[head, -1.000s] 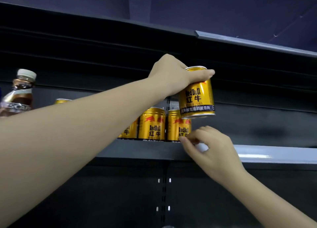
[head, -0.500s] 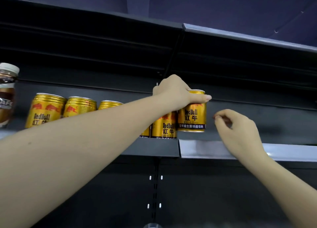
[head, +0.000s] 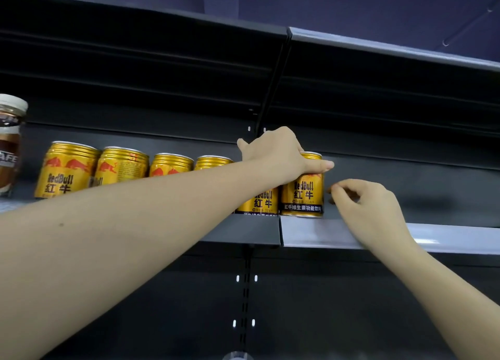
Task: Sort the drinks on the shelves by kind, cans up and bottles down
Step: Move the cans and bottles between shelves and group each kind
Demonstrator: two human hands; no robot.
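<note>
A gold Red Bull can (head: 303, 194) stands at the right end of a row of gold cans (head: 121, 167) on the upper shelf (head: 338, 234). My left hand (head: 276, 154) grips this can from above, fingers curled over its top. My right hand (head: 365, 205) hovers just right of the can with loosely curled fingers and holds nothing; I see no contact with the can. A brown coffee bottle (head: 9, 143) with a white cap stands at the far left of the same shelf, cut off by the frame edge.
Another dark shelf (head: 378, 48) hangs overhead. The upper shelf stretches bare to the right of the cans. A dark back panel with slotted uprights (head: 244, 300) lies below. A rounded cap (head: 238, 355) peeks in at the bottom edge.
My left hand has lowered the can from the air onto the shelf at the row's right end. My right hand moved from the shelf's front edge up to beside the can.
</note>
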